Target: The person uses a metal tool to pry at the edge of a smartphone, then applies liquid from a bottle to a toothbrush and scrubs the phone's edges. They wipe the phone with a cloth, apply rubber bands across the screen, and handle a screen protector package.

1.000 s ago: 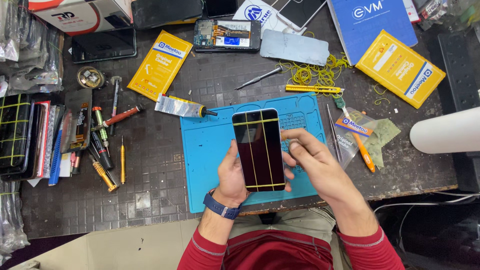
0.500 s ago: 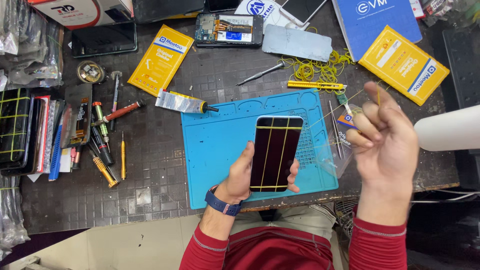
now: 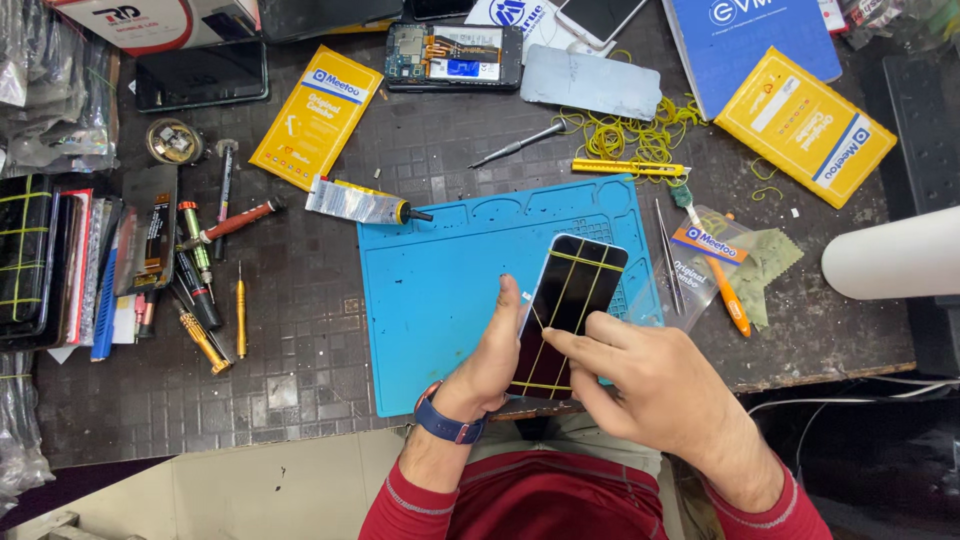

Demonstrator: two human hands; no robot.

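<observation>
A smartphone (image 3: pixel 572 290) with a dark screen, bound by several yellow rubber bands, is held tilted above the blue work mat (image 3: pixel 440 290). My left hand (image 3: pixel 492 360) grips the phone's left edge, thumb up along its side. My right hand (image 3: pixel 655 385) rests on the phone's lower right part, its index finger touching a yellow rubber band (image 3: pixel 540 320) across the screen. Both wrists wear red sleeves, and a blue watch (image 3: pixel 450 425) sits on the left one.
A glue tube (image 3: pixel 360 203) lies left of the mat; tweezers (image 3: pixel 668 262) and an orange tool (image 3: pixel 725 290) lie right of it. Screwdrivers (image 3: pixel 205 290) and stacked phones (image 3: pixel 25 255) sit at left. Yellow packets (image 3: pixel 805 125), loose yellow bands (image 3: pixel 630 135), an opened phone (image 3: pixel 455 55) lie behind.
My right hand had lifted off to the right half a second ago and has come back onto the phone. The phone has tilted and moved slightly right.
</observation>
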